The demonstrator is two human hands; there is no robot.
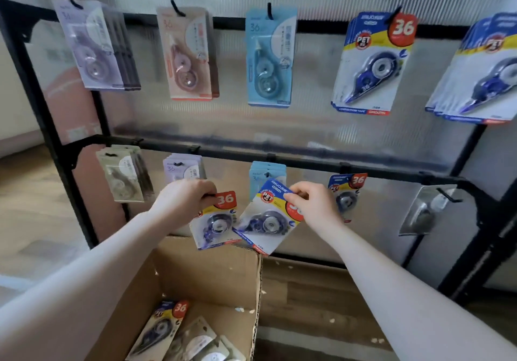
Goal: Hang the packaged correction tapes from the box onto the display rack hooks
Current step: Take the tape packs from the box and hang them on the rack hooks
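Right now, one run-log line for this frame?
phase: hanging | left hand: pinches blue pack | right hand: pinches tilted blue pack | box: packs remain | both off hooks

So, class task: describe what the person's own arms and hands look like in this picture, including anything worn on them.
Both forearms are bare along their whole visible length: no sleeves show. The left hand and right hand wear no gloves, and no rings, watch or bracelets are visible at the wrists. The picture is too soft to judge the fingernails.
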